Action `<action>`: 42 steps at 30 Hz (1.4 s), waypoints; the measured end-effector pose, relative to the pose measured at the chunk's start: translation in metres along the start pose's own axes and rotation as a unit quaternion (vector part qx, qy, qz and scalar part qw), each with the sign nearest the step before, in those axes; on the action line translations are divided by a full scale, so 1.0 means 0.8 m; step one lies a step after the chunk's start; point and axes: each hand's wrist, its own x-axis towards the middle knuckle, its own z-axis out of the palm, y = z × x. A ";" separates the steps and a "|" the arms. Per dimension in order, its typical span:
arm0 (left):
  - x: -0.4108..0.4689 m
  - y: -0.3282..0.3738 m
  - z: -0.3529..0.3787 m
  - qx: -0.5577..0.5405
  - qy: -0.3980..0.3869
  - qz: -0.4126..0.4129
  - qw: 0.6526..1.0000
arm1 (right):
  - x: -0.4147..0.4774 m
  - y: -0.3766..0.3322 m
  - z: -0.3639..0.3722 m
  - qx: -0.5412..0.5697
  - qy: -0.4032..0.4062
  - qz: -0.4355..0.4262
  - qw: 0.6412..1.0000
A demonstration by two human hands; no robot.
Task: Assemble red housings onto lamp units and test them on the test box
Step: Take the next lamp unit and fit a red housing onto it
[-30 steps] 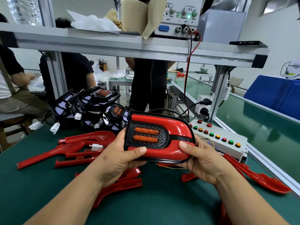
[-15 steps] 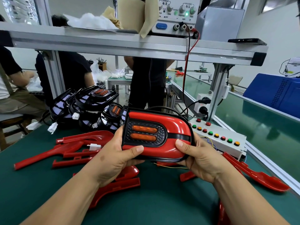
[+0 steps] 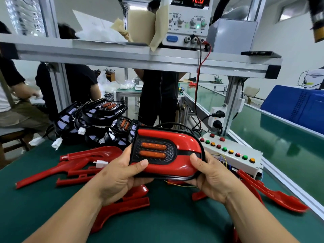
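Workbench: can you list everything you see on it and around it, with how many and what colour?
assembled lamp unit: one, red housing, black face, two orange strips, held at centre.
loose red housings: several, red, scattered on the green mat.
bare lamp units: a pile, count unclear, black, behind the left housings.
test box: one, white with red, green and yellow buttons, right of the held lamp.
power supply: one, white, on the grey shelf, reads 12.0.
crate: one, blue, far right.
left hand: one, grips the lamp's left end.
right hand: one, grips its right end.
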 end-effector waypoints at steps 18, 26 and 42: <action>-0.013 0.029 -0.007 0.060 -0.042 -0.078 0.994 | 0.006 -0.010 0.002 0.050 0.088 0.061 0.993; -0.041 0.036 -0.036 0.723 -0.070 -0.252 0.639 | 0.001 -0.023 0.016 0.068 0.190 0.055 0.978; -0.025 -0.006 -0.066 0.769 0.107 -0.110 0.621 | -0.080 0.022 0.056 -0.052 0.245 0.194 0.949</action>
